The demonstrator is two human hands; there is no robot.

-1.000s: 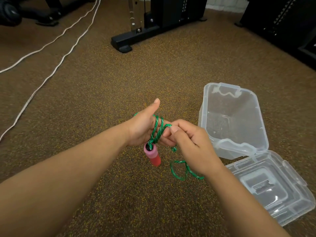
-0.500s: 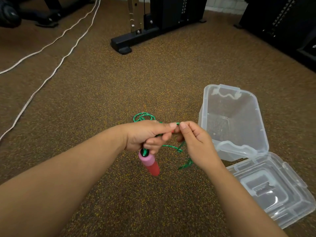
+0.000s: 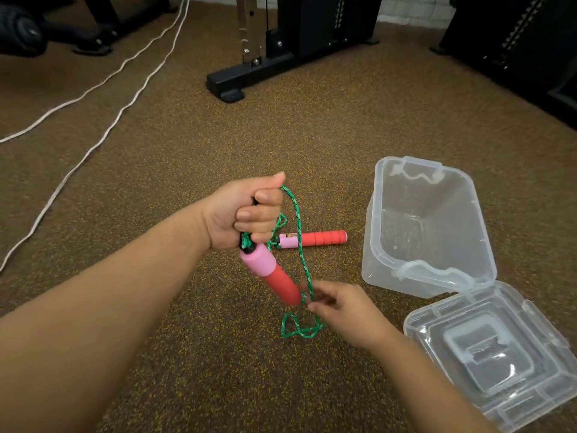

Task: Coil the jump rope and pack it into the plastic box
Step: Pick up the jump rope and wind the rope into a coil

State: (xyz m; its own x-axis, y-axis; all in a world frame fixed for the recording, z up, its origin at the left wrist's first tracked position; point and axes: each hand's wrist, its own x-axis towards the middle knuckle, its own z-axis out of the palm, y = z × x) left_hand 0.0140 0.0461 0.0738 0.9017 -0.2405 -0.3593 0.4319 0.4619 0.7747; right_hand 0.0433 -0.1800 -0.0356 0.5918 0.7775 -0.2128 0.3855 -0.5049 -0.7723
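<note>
My left hand point(image 3: 246, 214) grips the coiled part of the green jump rope point(image 3: 299, 242), and one pink-and-red handle point(image 3: 270, 275) hangs down from that fist. Lower and nearer me, my right hand point(image 3: 346, 314) pinches a strand of the rope, which runs up to my left thumb. A loose loop of rope dangles below my right fingers. The second pink-and-red handle point(image 3: 315, 239) lies flat on the floor beyond my hands. To the right stands the clear plastic box point(image 3: 477, 254), open and holding nothing, with its lid point(image 3: 487, 354) folded out toward me.
Speckled brown gym flooring point(image 3: 312, 135) spreads all around. A black machine base point(image 3: 231, 81) stands at the far centre. Two white cords point(image 3: 103, 132) run diagonally at the left. Dark equipment point(image 3: 515, 42) fills the far right corner.
My left hand has risen and closed into a fist on the coil. My right hand has dropped away toward me, drawing a strand down. The second handle on the floor has come into view.
</note>
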